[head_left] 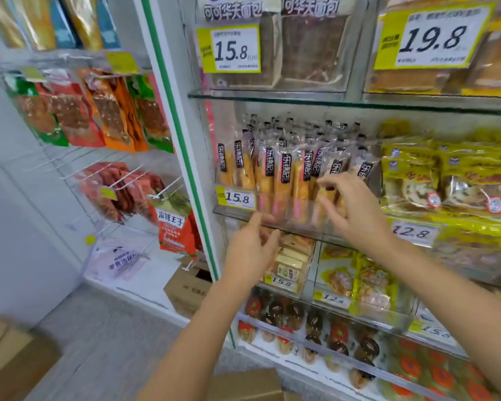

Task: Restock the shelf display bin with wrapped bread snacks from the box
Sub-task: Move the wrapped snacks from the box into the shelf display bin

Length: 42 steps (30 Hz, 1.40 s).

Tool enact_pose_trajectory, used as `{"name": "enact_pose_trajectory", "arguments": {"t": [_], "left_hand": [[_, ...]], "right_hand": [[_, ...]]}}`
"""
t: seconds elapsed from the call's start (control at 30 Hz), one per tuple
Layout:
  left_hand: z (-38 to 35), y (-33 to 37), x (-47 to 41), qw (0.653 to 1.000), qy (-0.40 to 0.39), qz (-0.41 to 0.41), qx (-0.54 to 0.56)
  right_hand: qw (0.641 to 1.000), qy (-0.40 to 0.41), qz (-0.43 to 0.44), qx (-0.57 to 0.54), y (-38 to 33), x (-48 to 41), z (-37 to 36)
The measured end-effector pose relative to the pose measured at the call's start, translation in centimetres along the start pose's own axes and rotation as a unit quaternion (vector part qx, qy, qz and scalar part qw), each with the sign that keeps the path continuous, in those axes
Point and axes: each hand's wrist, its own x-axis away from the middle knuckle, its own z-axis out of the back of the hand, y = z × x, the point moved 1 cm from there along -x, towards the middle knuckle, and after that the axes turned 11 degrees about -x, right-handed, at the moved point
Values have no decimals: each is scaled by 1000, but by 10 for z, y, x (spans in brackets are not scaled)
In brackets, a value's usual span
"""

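While reaching up past the cardboard box (243, 383) at the bottom edge of view, nothing carried in either hand, as far as can be told. Left hand (250, 247) low at the bin's front-left corner, fingers loosely spread just under the clear front lip, touching it or nearly so; too blurred to call. Right hand (352, 204) higher, toward the front-right corner, fingers fanned wide over the clear wall, tips at the wrappers, not plainly closed round any of them. Looks like tidying time: steady the display bin (233, 212) with the left, comb the leaning wrapped bread snacks (272, 172) upright with the right, ease them back toward the rear wall. Gently, though: thin wrap, soft bread, probably easy to crush. Packed tight from front lip to back; little room left, perhaps a slot at the right end beside the tilted packs. Overhead, glass shelf (272, 95) near the pack tops, so best to come in low from the front. Yellow packets (411, 175) just beside the bin on the right, green-edged post (185, 157) close on the left. No sideways swing to spare.
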Motion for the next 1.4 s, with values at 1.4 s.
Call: {"name": "enact_pose_trajectory", "arguments": {"t": [1.4], "left_hand": [[-491,-669,482,552,-1,734,395]], "right_hand": [[710,-680,-171,-70,180,626,-805]]}}
